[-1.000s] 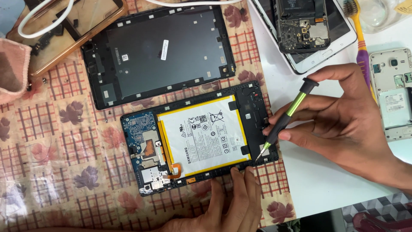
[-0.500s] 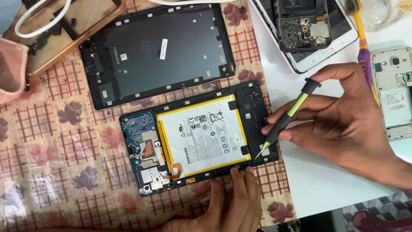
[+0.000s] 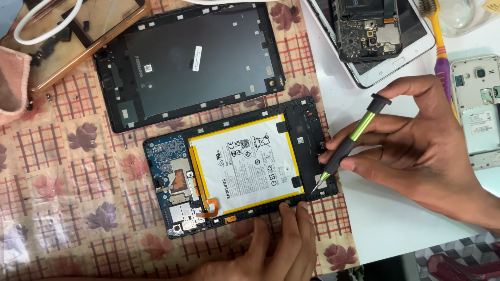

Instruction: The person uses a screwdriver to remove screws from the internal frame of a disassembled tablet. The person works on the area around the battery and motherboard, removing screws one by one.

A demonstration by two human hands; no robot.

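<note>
My right hand had its fingers closed around a small screwdriver with a black-and-green handle, held slanted like a pen so the tip came down at the lower right corner of the opened tablet. My forefinger lay over the cap, which looked like the way to press down on the tip. My left hand gripped nothing; its fingers lay flat and loosely together on the tablet's near edge, pinning it to the flowered cloth so it would not slide under the tool. The tablet lay face down in the middle of the counter, its white battery and blue circuit board bared. Its removed dark back cover lay just behind it, inside up and out of my way. Off to the right, on the bare white counter, lay a stripped phone and another opened phone, well apart from the work.
</note>
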